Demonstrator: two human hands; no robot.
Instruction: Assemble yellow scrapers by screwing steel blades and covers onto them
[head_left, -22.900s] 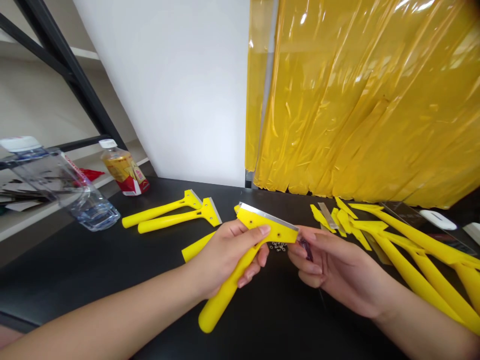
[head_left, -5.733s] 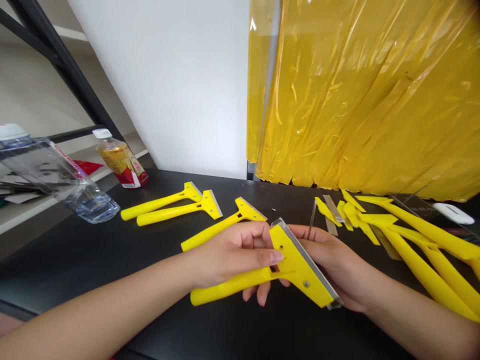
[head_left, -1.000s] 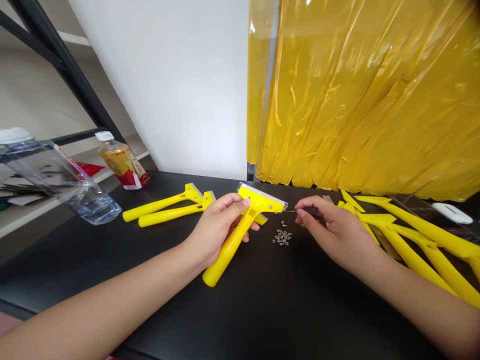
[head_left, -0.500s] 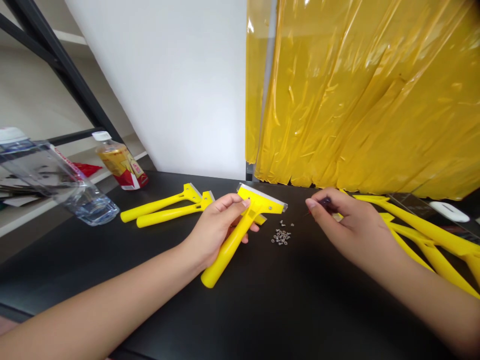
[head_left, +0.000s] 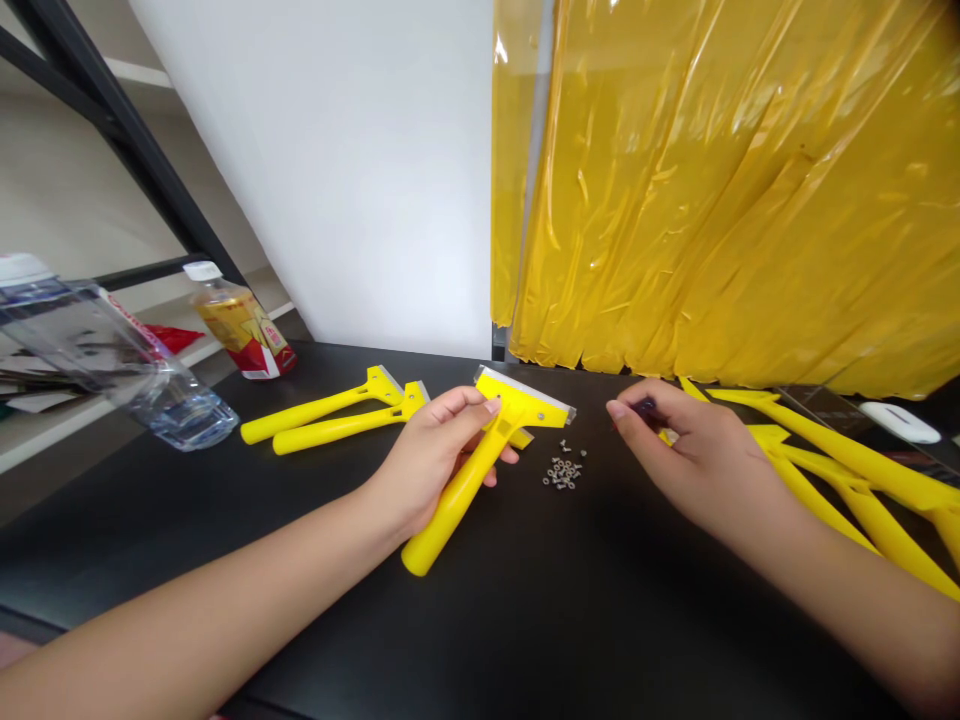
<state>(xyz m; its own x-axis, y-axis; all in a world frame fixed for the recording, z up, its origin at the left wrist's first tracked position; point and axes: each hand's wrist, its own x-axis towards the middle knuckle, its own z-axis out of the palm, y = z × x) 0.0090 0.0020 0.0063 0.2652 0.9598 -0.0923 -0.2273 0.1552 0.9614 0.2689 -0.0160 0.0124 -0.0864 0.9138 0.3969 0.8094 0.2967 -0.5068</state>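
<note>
My left hand [head_left: 442,445] is closed round the head end of a yellow scraper [head_left: 454,500], its thumb on the head. A metal strip runs along the scraper's top edge, and a screw shows on the right of its head. Part of another yellow piece [head_left: 520,438] shows behind it. To the right, my right hand [head_left: 660,425] pinches a small dark object [head_left: 645,407], mostly hidden by the fingers. Between the hands a little pile of screws and nuts [head_left: 561,474] lies on the black table [head_left: 495,640]. Two more yellow scrapers [head_left: 322,412] lie left of my left hand.
At the left are a large clear bottle [head_left: 176,405] and a drink bottle with a red and yellow label [head_left: 244,325]. Several yellow handles [head_left: 862,465] lie at the right, near a white oval object [head_left: 900,423]. Yellow plastic sheeting [head_left: 720,200] hangs behind.
My right hand has shifted very slightly left. One small screw near the pile has moved a little. My left hand and the scraper have stayed in place.
</note>
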